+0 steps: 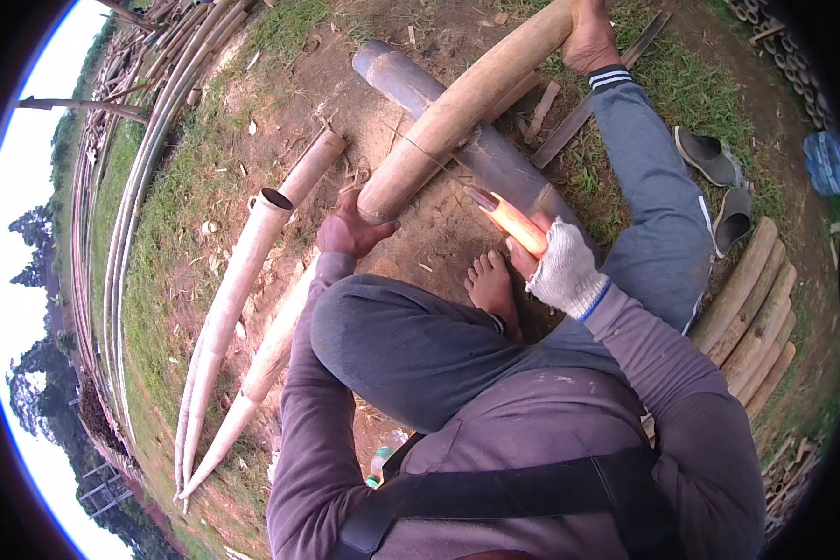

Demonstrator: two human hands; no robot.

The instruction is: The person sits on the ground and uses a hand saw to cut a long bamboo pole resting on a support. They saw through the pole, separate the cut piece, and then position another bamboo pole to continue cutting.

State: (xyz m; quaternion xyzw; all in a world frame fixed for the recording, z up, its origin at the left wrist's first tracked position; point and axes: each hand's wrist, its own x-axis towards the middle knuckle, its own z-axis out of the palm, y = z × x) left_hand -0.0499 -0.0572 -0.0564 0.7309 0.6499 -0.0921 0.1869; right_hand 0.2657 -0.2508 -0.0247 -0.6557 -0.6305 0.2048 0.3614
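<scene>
My bare left hand [348, 229] grips the near end of a thick tan bamboo pole [467, 98], its thumb stretched across the cut end. In a white knit glove, my right hand [565, 266] is closed round the orange handle of a tool [513, 222]. From the handle's dark tip a thin, dark, curved line, which looks like a blade, reches over the pole. Beneath the pole, crossing it, lies a thicker grey bamboo log [415, 82]. One bare foot [590, 39] rests at the pole's far end. My other bare foot [491, 285] is on the dirt.
Pale bamboo poles [243, 252] lie on the left. Cut bamboo pieces [751, 308] are stacked at the right, near a pair of dark slip-on shoes [723, 191]. A blue plastic container [826, 163] stands at the far right. Long poles [145, 177] run along the left edge.
</scene>
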